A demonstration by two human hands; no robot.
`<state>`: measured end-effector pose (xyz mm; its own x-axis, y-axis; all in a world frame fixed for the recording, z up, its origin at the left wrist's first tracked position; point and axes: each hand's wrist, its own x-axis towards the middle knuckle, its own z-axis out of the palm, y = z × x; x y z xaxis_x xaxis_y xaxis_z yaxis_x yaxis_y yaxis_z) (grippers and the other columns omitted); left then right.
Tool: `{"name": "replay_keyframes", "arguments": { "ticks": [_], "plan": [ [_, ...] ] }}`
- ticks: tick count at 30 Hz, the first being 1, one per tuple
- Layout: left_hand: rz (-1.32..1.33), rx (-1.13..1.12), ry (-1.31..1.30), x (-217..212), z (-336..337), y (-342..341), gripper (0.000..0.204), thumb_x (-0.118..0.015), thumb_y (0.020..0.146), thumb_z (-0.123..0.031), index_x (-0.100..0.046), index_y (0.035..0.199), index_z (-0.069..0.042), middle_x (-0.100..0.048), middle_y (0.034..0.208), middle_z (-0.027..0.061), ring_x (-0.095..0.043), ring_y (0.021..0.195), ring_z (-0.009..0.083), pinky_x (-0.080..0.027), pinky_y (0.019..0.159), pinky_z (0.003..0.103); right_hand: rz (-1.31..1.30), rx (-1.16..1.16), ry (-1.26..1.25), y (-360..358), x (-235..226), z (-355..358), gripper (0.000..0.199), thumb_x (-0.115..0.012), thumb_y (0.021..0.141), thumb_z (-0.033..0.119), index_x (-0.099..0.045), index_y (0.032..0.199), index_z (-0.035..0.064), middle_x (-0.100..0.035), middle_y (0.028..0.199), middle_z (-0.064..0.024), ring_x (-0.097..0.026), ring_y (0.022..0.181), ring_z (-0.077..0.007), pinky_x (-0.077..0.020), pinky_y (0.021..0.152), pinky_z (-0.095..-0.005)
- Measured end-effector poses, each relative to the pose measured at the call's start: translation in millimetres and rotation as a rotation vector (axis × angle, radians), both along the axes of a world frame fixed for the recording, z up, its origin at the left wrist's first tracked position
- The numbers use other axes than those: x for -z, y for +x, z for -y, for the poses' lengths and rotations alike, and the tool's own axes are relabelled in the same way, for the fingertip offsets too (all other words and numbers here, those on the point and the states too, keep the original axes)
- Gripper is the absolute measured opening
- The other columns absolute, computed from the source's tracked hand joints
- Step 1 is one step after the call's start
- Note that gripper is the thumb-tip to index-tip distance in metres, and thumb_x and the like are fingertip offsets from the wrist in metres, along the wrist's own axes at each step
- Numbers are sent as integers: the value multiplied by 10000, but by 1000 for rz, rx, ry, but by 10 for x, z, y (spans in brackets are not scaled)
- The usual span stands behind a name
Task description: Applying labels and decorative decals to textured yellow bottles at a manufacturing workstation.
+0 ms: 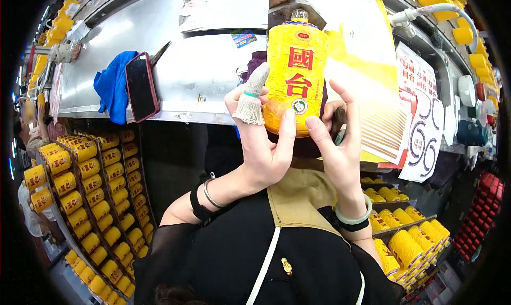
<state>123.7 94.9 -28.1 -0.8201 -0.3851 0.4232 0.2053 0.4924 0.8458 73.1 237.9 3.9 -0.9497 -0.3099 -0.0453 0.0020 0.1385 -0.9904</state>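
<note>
Hands met around a yellow bottle point(296, 71), which was lifted upright in front of the steel worktop point(213, 65) at about chest height, its clear cap at the top and its red-lettered face turned toward the camera. The left hand point(261, 140) was clamped on the bottle's lower left side, thumb pressed against the base; a knitted fingertip cot point(253, 100) covered its index finger, probably to spare the skin or add grip on the slick wrap. The right hand point(335, 140) cupped the lower right edge, its fingers spread along the side, so the bottle sat pinched between the two and could be turned for a look at its surface. Behind it lay a stack of yellow sheets point(367, 65), tilted against the worktop's back. A smartphone point(141, 87) in a red case rested on a blue cloth point(110, 84) to the left, out of the way of the hands. Rows of matching yellow bottles point(90, 193) filled a rack below on the left, laid on their sides with ends outward, and more lay in trays point(410, 236) on the lower right.
</note>
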Motion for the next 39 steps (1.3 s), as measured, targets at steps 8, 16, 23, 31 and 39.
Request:
{"name": "replay_keyframes", "arguments": {
  "ticks": [8,16,23,31,39],
  "plan": [
    [124,81,234,1,-33,9,640,-538,1002,-90,-243,1522,140,-280,1466,235,-329,1396,352,-249,1206,438,-53,-30,84,53,28,27,788,-802,880,72,-385,1549,46,-436,959,41,-408,826,-57,-352,744,-195],
    [178,394,704,-118,201,11,793,-594,985,2,-104,1607,42,-250,1613,216,-277,1522,279,-232,1252,412,45,-163,109,-194,-73,-116,867,-870,836,135,-380,1545,37,-502,920,16,-465,802,-75,-418,729,-219],
    [293,558,743,-112,481,-5,896,-685,972,-61,-72,1615,58,-193,1658,220,-186,1567,297,-171,1282,438,96,-224,25,-341,12,-176,861,-863,851,133,-379,1557,42,-523,930,10,-490,825,-66,-422,737,-213],
    [275,445,743,-114,382,-9,913,-726,951,-63,-109,1612,63,-226,1653,214,-227,1555,287,-183,1282,428,55,-114,48,-118,69,-61,800,-832,889,171,-392,1538,13,-464,906,38,-432,791,-59,-377,723,-205],
    [284,446,788,-142,383,-10,910,-727,950,-56,-113,1611,59,-254,1641,209,-260,1544,283,-218,1271,414,139,-82,-32,-97,20,-38,810,-832,882,153,-387,1547,27,-449,918,45,-426,809,-59,-364,720,-198]
  ]
}}
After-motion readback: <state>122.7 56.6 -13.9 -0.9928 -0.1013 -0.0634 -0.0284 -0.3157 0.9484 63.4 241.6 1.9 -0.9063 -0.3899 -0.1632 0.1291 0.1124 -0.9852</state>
